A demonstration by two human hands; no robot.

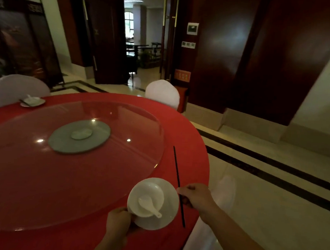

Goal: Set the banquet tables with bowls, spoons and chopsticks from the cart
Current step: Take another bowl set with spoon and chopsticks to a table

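A white plate [166, 217] carries a white bowl [157, 188] with a white spoon [148, 206] lying in it, over the near right edge of the round red table [193, 146]. My left hand [118, 221] grips the plate and bowl at their lower left rim. My right hand [196, 197] pinches black chopsticks [178, 180] that run up and away along the plate's right side. A second setting [32, 101] of plate, spoon and chopsticks lies at the table's far left.
A large glass turntable [41, 175] with a grey hub [79, 136] covers most of the table. White-covered chairs stand at the far left [17, 88], far right [163, 93] and near right [223, 192]. Beyond lie marble floor, dark wood walls and an open doorway [142, 46].
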